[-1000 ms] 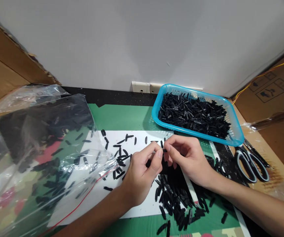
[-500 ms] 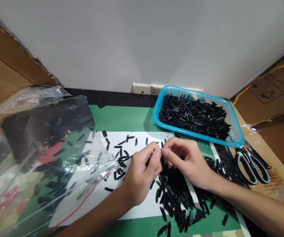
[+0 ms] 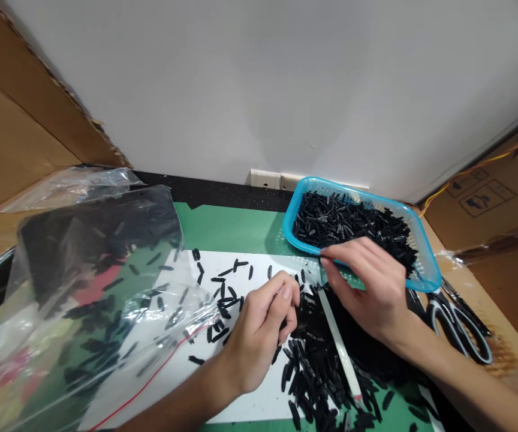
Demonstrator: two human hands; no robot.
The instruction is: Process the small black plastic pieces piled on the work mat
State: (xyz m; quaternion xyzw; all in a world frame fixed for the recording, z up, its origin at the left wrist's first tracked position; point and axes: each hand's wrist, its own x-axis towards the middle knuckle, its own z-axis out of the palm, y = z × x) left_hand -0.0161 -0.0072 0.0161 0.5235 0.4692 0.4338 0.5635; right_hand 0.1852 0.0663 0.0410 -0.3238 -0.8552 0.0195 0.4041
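Observation:
My left hand [image 3: 263, 330] is closed over the white paper [image 3: 250, 390], thumb pressed on the curled index finger. What it holds, if anything, is hidden. My right hand [image 3: 371, 288] is raised by the near rim of a blue basket [image 3: 292, 231]. Its thumb and index tips come together on a dark speck that looks like a small black piece. Many small black plastic pieces [image 3: 355, 219] fill the basket. More of them, a loose heap of black pieces [image 3: 313, 360], lie below and between my hands, with others scattered on the paper.
At left, a clear zip bag [image 3: 101, 240] with a red seal line covers part of the green mat [image 3: 223, 222]. A pale strip [image 3: 340, 342] lies across the heap. Scissors [image 3: 459, 330] lie at right. Cardboard boxes [image 3: 16, 120] flank the wall [image 3: 241, 84].
My hands have parted. The right one has moved up and right toward the basket, uncovering the pale strip, while the left stays closed in nearly the same place. The view has tilted slightly.

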